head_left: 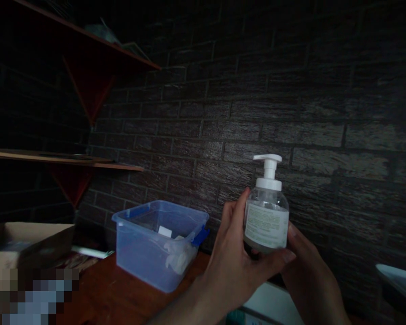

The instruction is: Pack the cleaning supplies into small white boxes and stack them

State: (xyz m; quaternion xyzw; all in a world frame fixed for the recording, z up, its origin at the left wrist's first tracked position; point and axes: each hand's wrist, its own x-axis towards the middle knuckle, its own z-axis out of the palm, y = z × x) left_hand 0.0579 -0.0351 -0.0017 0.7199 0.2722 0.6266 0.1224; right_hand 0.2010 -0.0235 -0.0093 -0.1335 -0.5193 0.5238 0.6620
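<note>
A clear pump bottle point(268, 212) with a white pump head and a pale green-printed label is held up in front of the dark brick wall. My left hand point(237, 257) wraps its lower left side, with the thumb under its base. My right hand point(307, 271) cups it from behind and to the right. The bottle stands upright, its nozzle pointing left.
A translucent blue plastic bin point(145, 253) with white items inside sits on the reddish wooden table point(104, 293). An open cardboard box point(30, 239) is at left. Two wooden shelves point(64, 160) jut from the left wall. A pale dish edge point(399, 277) shows at right.
</note>
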